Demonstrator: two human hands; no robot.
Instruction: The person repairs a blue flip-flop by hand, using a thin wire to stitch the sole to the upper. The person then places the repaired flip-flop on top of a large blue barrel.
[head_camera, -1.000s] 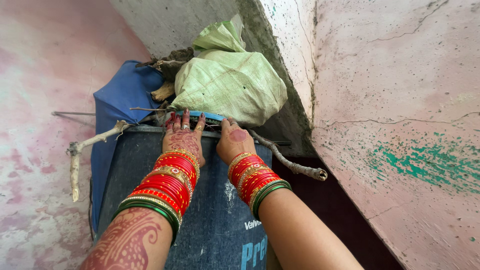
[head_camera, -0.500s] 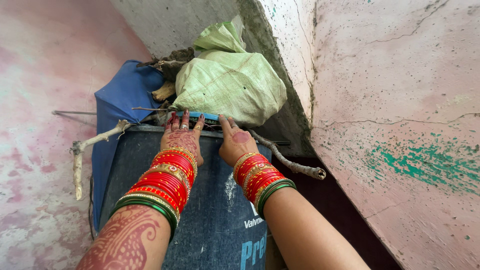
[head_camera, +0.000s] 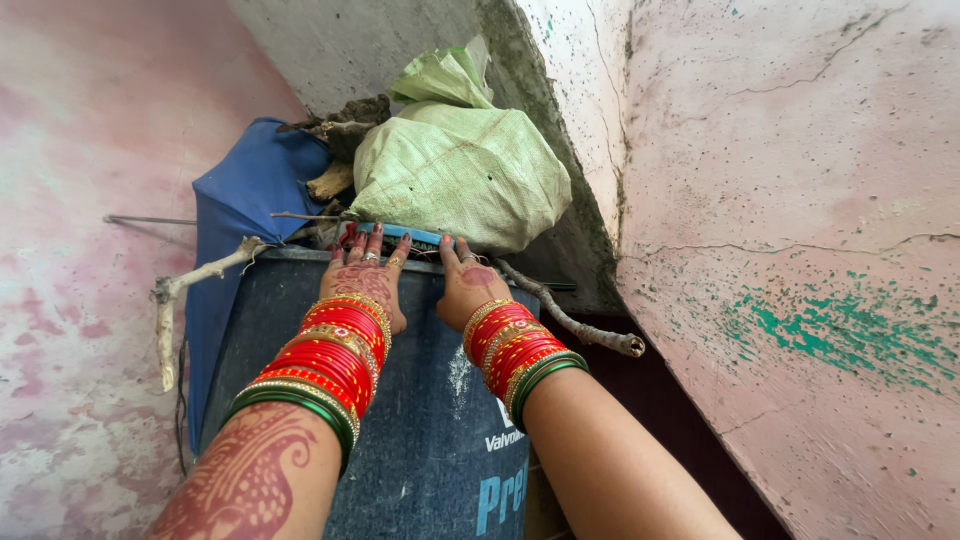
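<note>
Hands on a dark blue barrel

Left hand (head_camera: 365, 280) and right hand (head_camera: 470, 285) lay flat, fingers spread, gripping nothing, on the barrel (head_camera: 400, 420); behind it, a stuffed green sack (head_camera: 460, 175) among sticks (head_camera: 335, 180).

head view: single camera, worn on the person's head, facing steeply down and forward along both forearms. close range; left hand (head_camera: 365, 285) and right hand (head_camera: 470, 290) sit mid-frame on a dark blue barrel (head_camera: 420, 440). pink walls (head_camera: 800, 200) fill both sides. no second view.
</note>
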